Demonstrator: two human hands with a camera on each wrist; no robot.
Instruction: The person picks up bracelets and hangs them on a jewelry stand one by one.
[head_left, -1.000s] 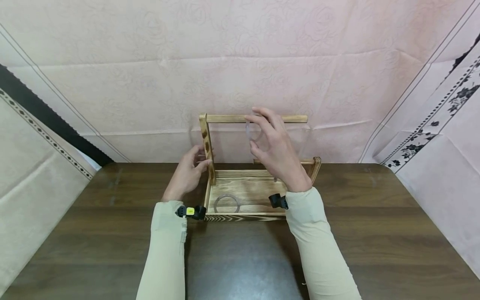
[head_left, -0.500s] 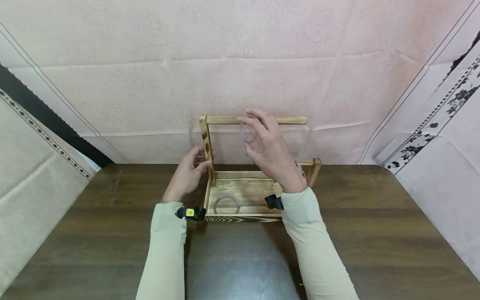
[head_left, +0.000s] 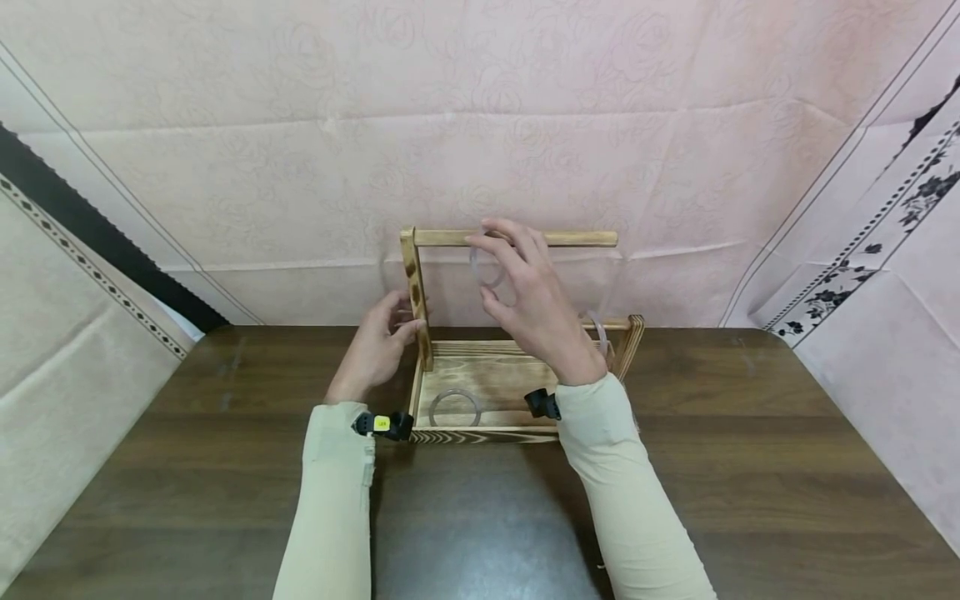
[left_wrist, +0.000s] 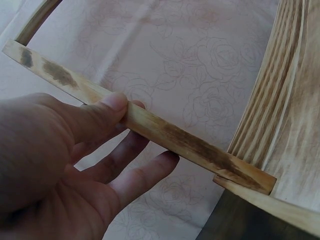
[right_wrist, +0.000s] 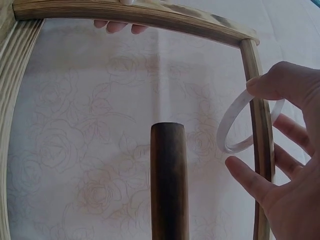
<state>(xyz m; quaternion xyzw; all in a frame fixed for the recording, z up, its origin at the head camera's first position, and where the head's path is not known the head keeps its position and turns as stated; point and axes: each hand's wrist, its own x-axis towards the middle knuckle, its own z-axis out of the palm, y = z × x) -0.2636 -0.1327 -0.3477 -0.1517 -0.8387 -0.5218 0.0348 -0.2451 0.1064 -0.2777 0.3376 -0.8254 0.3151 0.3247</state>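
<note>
A wooden display stand has a tall upright post [head_left: 412,267] with an upper bar [head_left: 442,238] reaching right from it. My left hand [head_left: 378,342] grips this post, thumb on one side and fingers on the other. My right hand [head_left: 536,312] pinches a pale translucent bangle [right_wrist: 227,120] by its rim at the upper bar. The right wrist view shows that bangle looped around the bar. Another bangle [head_left: 601,332] hangs on the lower bar [head_left: 618,324], partly hidden by my right wrist. In the stand's base tray [head_left: 510,419] lies a third bangle [head_left: 432,408].
The stand rests on a dark brown wooden table [head_left: 225,467], near its back edge. Behind it hangs a pale flower-patterned cloth [head_left: 300,183]. A shorter slanted post [head_left: 632,342] bears the lower bar at the right, whose dark free end [right_wrist: 169,135] points toward the left post.
My right hand has moved left along the upper bar with the bangle. The bangle on the lower bar has come into view behind my right wrist. My left hand stays on the post.
</note>
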